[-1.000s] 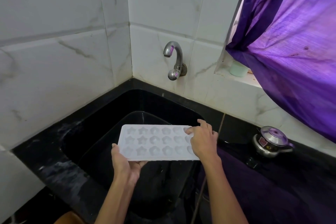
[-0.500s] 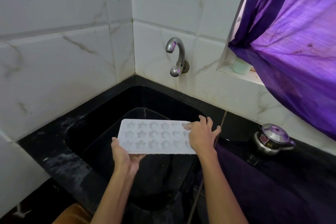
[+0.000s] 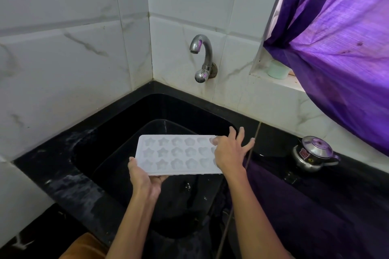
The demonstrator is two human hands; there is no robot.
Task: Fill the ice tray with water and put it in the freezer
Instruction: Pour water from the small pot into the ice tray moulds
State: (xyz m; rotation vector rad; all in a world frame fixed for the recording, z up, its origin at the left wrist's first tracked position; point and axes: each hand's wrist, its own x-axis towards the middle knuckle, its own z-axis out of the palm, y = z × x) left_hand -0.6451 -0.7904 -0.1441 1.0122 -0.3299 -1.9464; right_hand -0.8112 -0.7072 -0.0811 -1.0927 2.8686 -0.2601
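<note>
A white ice tray with star and flower shaped cells is held flat above the black sink. My left hand grips its near left corner from below, thumb on the rim. My right hand rests on the tray's right end with the fingers spread apart, thumb on the far edge. A steel tap juts from the tiled wall above and behind the tray; no water runs from it. The tray's cells look dry.
White marble tiles line the corner. A black counter rims the sink. A small steel pot with a lid stands on the counter at right. A purple curtain hangs over a window ledge with a pale green cup.
The tray has stayed nearly level over the sink. The fingers of my right hand have lifted and spread out from the tray's right end.
</note>
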